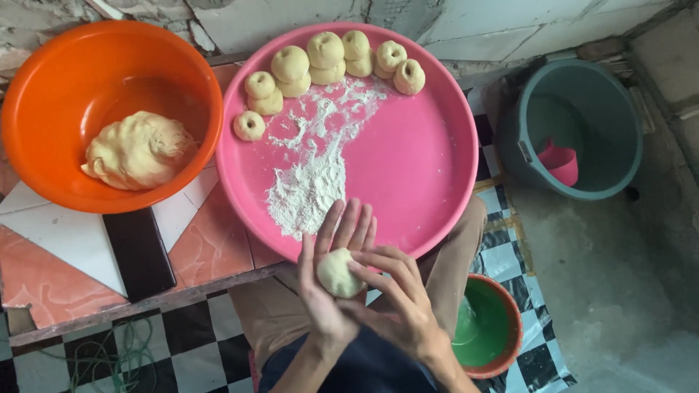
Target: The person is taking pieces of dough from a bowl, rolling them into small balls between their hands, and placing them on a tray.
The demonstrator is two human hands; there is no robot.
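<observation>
A low tiled ledge (73, 247) of orange, white and dark tiles fills the left of the frame, with checkered floor below and rough concrete to the right. At upper left an orange bowl (44, 94) holds a large lump of pale dough (138, 151). Beside it, touching its rim, a wide pink tray (415, 167) carries a trail of flour (309, 182) and, along its upper edge, a curved row of dough rings (328, 62), some stacked. At lower centre, just below the tray's near rim, the left hand (328, 284) lies palm-up, cupping a dough ball (340, 273); the right hand (397, 298) curls over it, fingertips pressing its right side. The ball is roundish, with no clear long axis. Lower right sits a small green bowl (495, 320) with a red rim; upper right, a grey bucket (582, 87) contains a pink scoop (561, 161).
</observation>
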